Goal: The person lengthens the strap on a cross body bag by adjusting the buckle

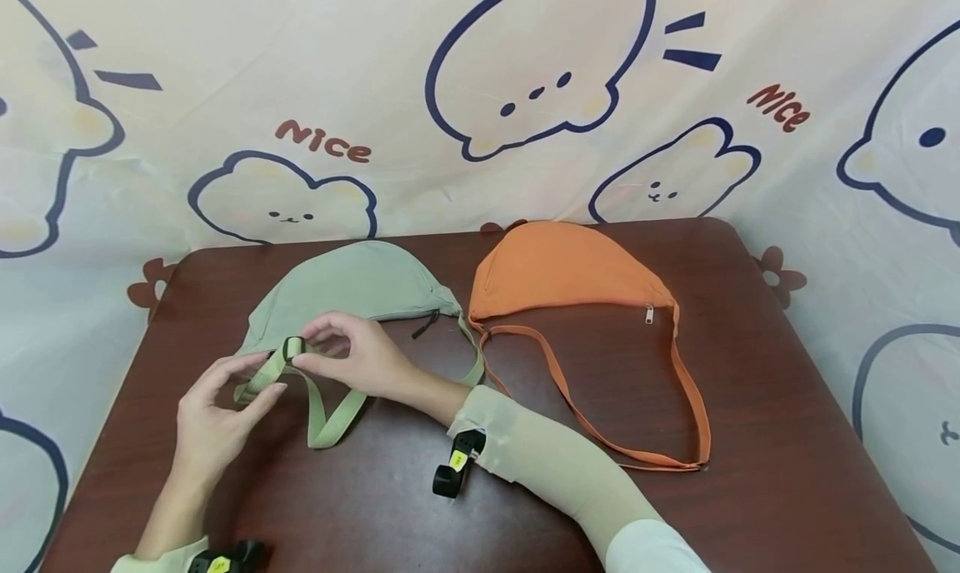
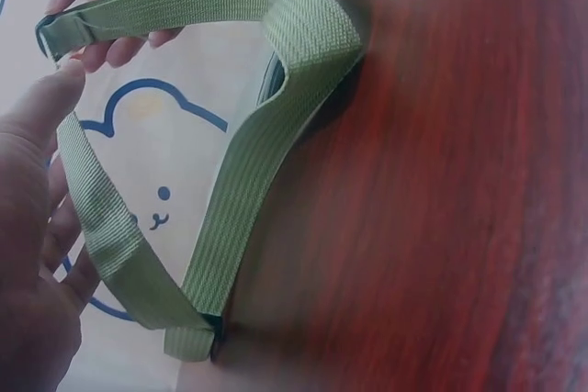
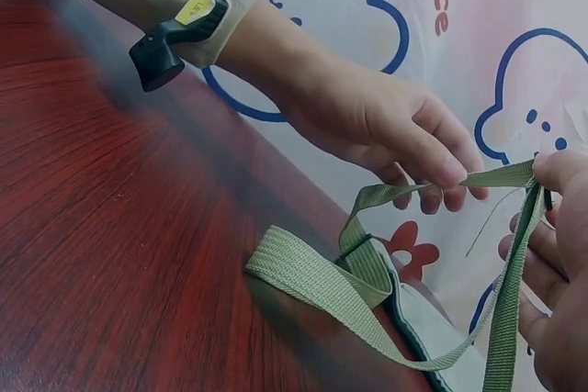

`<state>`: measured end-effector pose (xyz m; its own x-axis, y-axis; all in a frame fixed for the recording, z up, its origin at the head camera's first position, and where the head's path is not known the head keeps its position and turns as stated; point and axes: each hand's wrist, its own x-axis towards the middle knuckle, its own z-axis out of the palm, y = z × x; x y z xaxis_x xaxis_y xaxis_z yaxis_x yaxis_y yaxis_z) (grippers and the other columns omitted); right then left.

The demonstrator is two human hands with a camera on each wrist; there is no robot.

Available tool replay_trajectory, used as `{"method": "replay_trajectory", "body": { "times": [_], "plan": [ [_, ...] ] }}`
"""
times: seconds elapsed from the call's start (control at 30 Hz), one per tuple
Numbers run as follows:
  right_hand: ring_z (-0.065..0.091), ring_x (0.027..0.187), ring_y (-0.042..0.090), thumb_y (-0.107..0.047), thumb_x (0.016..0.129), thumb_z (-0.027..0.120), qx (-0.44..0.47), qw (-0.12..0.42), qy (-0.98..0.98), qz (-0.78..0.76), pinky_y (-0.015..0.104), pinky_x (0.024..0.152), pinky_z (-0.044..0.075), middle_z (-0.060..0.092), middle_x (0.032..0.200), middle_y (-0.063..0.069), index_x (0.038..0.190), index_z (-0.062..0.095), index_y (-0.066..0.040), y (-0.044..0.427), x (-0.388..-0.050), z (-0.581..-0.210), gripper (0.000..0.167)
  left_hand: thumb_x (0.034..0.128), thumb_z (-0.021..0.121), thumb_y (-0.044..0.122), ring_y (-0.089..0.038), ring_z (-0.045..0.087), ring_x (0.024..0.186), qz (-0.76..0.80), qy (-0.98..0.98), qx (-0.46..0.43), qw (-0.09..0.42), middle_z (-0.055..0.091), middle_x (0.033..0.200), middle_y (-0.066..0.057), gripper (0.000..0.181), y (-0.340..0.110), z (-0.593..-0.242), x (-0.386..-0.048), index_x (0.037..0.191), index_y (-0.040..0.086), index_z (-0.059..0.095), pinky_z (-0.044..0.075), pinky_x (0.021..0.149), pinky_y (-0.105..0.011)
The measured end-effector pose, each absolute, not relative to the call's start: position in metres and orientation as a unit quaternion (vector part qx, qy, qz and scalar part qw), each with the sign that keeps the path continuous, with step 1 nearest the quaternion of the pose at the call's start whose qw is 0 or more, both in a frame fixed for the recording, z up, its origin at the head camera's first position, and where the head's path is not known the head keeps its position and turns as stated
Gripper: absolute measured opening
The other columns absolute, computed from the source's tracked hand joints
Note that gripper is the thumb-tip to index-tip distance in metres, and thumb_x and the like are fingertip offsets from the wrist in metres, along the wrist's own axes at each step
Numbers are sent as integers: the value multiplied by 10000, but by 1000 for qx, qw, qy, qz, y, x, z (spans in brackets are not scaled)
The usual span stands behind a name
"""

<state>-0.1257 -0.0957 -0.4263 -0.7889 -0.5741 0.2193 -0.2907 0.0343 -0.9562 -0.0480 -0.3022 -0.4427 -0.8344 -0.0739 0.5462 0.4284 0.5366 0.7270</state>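
Observation:
The sage green bag [image 1: 352, 281] lies at the left of the table, its light green strap [image 1: 327, 427] looping toward the front. My right hand [image 1: 367, 356] pinches the strap at a dark buckle [image 1: 293, 348], thumb below and fingers above. Lower left of it, my left hand [image 1: 213, 415] pinches the strap between thumb and fingers. In the right wrist view, a short stretch of strap [image 3: 501, 176] runs between the left hand [image 3: 367, 126] and the right hand [image 3: 560, 263]. The left wrist view has a second dark buckle [image 2: 217, 332] low on the strap [image 2: 239, 190].
An orange bag [image 1: 562, 265] with a zip pull [image 1: 649, 313] lies to the right, its orange strap [image 1: 693, 398] looped toward the front. The brown table [image 1: 765, 390] meets a printed cloth [image 1: 480, 181] behind. A black zip cord [image 1: 426, 325] hangs from the green bag.

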Motion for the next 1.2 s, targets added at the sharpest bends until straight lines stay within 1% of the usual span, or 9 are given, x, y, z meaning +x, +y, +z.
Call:
{"method": "replay_trajectory", "body": {
  "times": [0.17,0.23,0.37,0.5,0.67,0.8,1.03,1.2],
  "plan": [
    [626,884,-70,-137,941,751,-300,116,714,-622,150,862,513,702,1060,5,1175,654,-56,-95,-126,-426,266,655,771,-278,-18,598,917,-485,-828,-106,259,681,1057,111,469,-301,-440,-51,1094,-127,707,440,814,-142],
    [626,880,-73,-138,942,750,-300,116,715,-621,147,860,513,703,1059,6,1177,652,-57,-95,-126,-427,267,687,776,-246,-40,602,910,-493,-823,-107,259,691,1057,76,443,-306,-449,-54,1105,-110,716,446,796,-144],
    [624,882,-75,-138,942,750,-302,115,716,-619,152,867,513,702,1051,1,1173,651,-59,-95,-126,-428,263,714,766,-235,-58,591,879,-504,-813,-112,270,696,1045,32,397,-306,-453,-55,1092,-124,714,436,739,-141],
    [614,896,-68,-135,937,753,-306,108,719,-614,156,874,511,694,1037,-12,1160,656,-62,-95,-127,-429,254,735,767,-215,-52,574,849,-498,-814,-105,280,691,1036,62,358,-306,-452,-56,1078,-123,720,418,696,-135],
    [586,922,-64,-136,929,762,-313,97,731,-598,133,862,494,676,1024,-42,1144,662,-70,-94,-129,-430,247,758,735,-222,-50,580,852,-501,-819,-86,266,679,1032,109,332,-306,-445,-56,1076,-129,715,440,722,-111],
    [577,915,-66,-137,926,765,-317,93,737,-590,122,846,487,673,1014,-51,1141,664,-71,-94,-130,-430,247,764,721,-228,-64,577,837,-511,-818,-85,251,676,1019,86,313,-305,-441,-55,1063,-141,705,459,710,-106],
    [586,905,-61,-147,928,765,-319,92,737,-589,121,840,488,680,1008,-53,1140,669,-76,-96,-130,-430,243,739,700,-280,-68,597,823,-529,-807,-96,243,684,994,62,319,-302,-441,-57,1038,-170,689,473,711,-116],
    [596,925,-48,-159,939,754,-318,100,732,-594,121,851,487,679,1018,-52,1153,669,-74,-100,-130,-428,245,792,685,-249,-28,595,794,-535,-803,-79,251,690,997,99,261,-302,-445,-58,1045,-186,667,462,682,-106]
  ]
}}
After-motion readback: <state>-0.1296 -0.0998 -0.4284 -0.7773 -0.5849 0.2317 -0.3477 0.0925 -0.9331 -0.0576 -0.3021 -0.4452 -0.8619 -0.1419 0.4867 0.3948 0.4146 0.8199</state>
